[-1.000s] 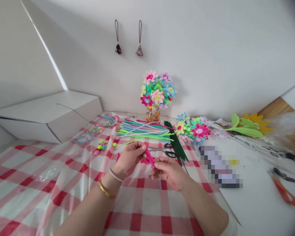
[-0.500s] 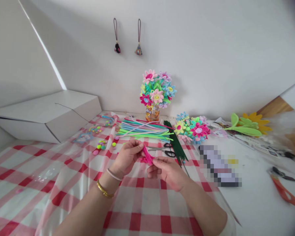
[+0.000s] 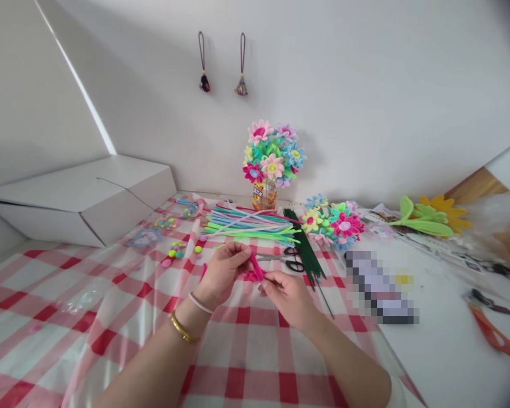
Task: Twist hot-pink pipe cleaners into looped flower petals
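Note:
My left hand (image 3: 223, 275) and my right hand (image 3: 287, 296) meet over the red-and-white checked tablecloth (image 3: 110, 317). Both pinch a bright pink pipe cleaner (image 3: 255, 268) that is bent into folds between them. The left fingers grip its upper end, the right fingers its lower end. My left wrist wears a gold bangle and a thin pale band. Just behind my hands lie black-handled scissors (image 3: 289, 259) and a bundle of dark green stems (image 3: 306, 249).
A fan of coloured pipe cleaners (image 3: 246, 225) lies behind my hands, small pom-poms (image 3: 176, 252) to the left. A pipe-cleaner flower bouquet (image 3: 272, 153) stands in a jar at the wall, more flowers (image 3: 334, 224) beside it. White box (image 3: 85, 198) at left, orange scissors (image 3: 491, 331) at right.
My right hand has turned and slid slightly forward, and the pink pipe cleaner is folded tighter between the fingers. My left hand has stayed almost in place.

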A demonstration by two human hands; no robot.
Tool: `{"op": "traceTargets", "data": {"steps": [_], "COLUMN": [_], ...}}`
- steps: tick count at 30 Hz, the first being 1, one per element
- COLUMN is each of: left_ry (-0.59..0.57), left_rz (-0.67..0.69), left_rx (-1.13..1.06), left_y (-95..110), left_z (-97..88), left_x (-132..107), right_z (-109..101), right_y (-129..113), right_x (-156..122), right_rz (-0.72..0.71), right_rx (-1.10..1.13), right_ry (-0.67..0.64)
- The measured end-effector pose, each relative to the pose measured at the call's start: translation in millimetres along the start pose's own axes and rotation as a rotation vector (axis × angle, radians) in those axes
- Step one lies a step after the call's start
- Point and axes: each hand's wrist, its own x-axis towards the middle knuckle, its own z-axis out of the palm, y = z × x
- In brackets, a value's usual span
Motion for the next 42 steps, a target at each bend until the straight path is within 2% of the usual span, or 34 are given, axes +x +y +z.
{"op": "traceTargets", "data": {"steps": [5, 12, 19, 20, 24, 27, 30, 35, 38, 42], "left_ry": [-0.026, -0.098, -0.109, -0.115, -0.162, -0.235, -0.259, -0.296, -0.289, -0.213], "left_rz": [-0.017, -0.077, -0.121, -0.123, -0.161, -0.184, -0.197, -0.195, -0.208, -0.21], "left_rx": [-0.047, 0.058, 0.051, 0.071, 0.218, 0.311, 0.357, 0.347, 0.347, 0.342], "left_y": [-2.1, -10.7, -11.1, -10.1, -6.7, -6.5, -7.8, -12.1, -15.2, -14.6], "left_z": [1.9, 4.6, 5.8, 5.5, 6.1, 8.3, 10.0, 9.5, 9.1, 10.5], "left_x": [-0.9, -2.3, -3.2, -3.4, -5.9, -8.9, -10.9, -10.3, -9.0, -8.6], "right_z": [0.2, -0.4, -11.1, -14.6, -25.6, -26.7, -24.5, -23.0, -22.0, -19.1], "right_y": [-2.4, -4.7, -10.7, -12.2, -14.4, -14.1, -14.7, -13.0, -9.9, -7.1], "right_x": [0.3, 1.2, 0.4, 1.1, 4.7, 5.5, 4.3, 3.4, 3.9, 4.1], "right_rz": [0.033, 0.043, 0.042, 0.036, 0.041, 0.05, 0.038, 0.016, 0.014, 0.011], "right_rx": [0.032, 0.103, 0.006, -0.002, 0.12, 0.225, 0.209, 0.137, 0.156, 0.175], "right_ry": [-0.003, 0.082, -0.036, -0.015, 0.212, 0.189, 0.154, 0.246, 0.28, 0.327]}}
